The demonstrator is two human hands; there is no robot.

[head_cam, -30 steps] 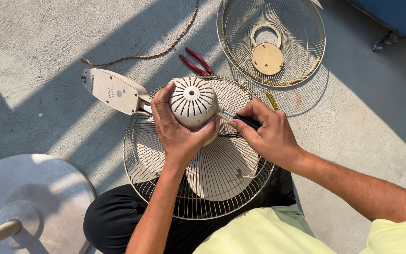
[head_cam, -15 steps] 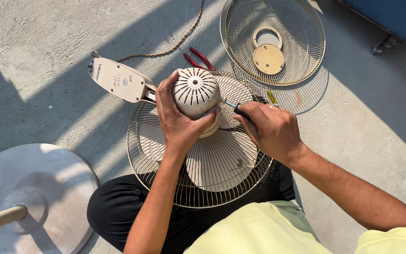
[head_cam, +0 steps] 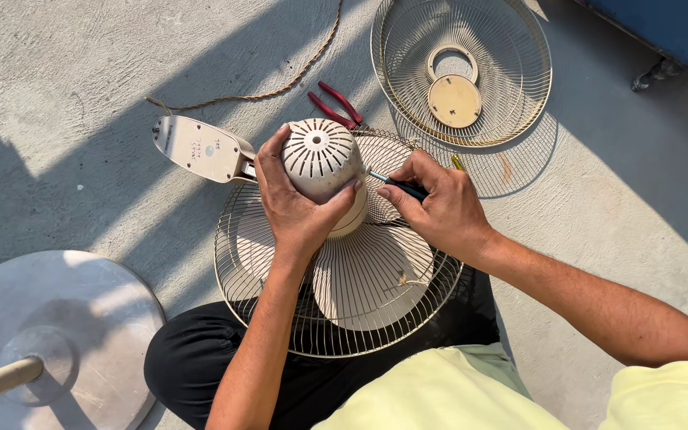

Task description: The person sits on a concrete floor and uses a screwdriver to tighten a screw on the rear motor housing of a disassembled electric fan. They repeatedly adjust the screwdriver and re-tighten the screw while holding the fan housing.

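One round stand base (head_cam: 57, 334), smooth grey metal, disc-shaped, with one pale pole rising from its centre, at far left on the concrete floor (head_cam: 65, 103).

One control housing (head_cam: 199, 148), cream plastic, flat and wedge-shaped, joined to the motor.

One twisted brown cord (head_cam: 280, 80), lying loose on the floor above it.

One left hand (head_cam: 295, 209), closed around the motor housing (head_cam: 322, 159): one cream plastic dome, slotted with radial vents, held over the person's lap at centre.

One rear fan guard (head_cam: 280, 318), thin wire, circular and ribbed, beneath the motor; pale smooth plastic blades (head_cam: 368, 275) sit inside it, their count unclear.

One pair of pliers (head_cam: 332, 105), red-handled, on the floor just beyond the guard.

One right hand (head_cam: 439, 211), pinched shut on one screwdriver (head_cam: 396, 185), dark grip, slim metal shaft, tip touching the motor housing's side.

One front fan guard (head_cam: 511, 111), wire, dish-shaped, lying apart at upper right, with one round tan centre badge (head_cam: 454, 100).
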